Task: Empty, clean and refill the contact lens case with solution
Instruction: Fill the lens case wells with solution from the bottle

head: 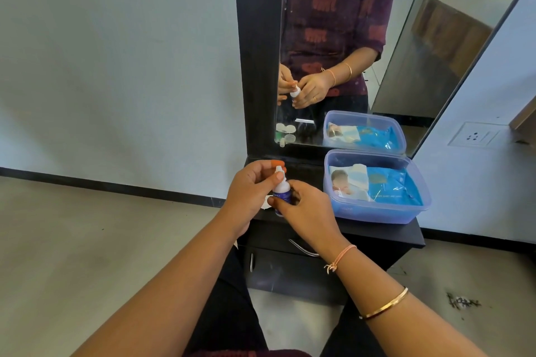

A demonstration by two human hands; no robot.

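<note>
Right hand (pixel 307 209) grips the body of the solution bottle (pixel 282 193), left hand (pixel 249 185) pinches its white cap (pixel 279 170), above the near left part of the surface (pixel 400 233). The lens case (pixel 269 201) lies just below them, mostly hidden. Probably refilling begins: next, twist the cap off gently.

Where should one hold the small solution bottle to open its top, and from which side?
Grip the solution bottle by its blue-labelled body, from the right, as the right hand does. The bottle is upright and the body is its widest part, so fingers wrap it well; the narrow white top is free for the left hand, which pinches it.
</note>
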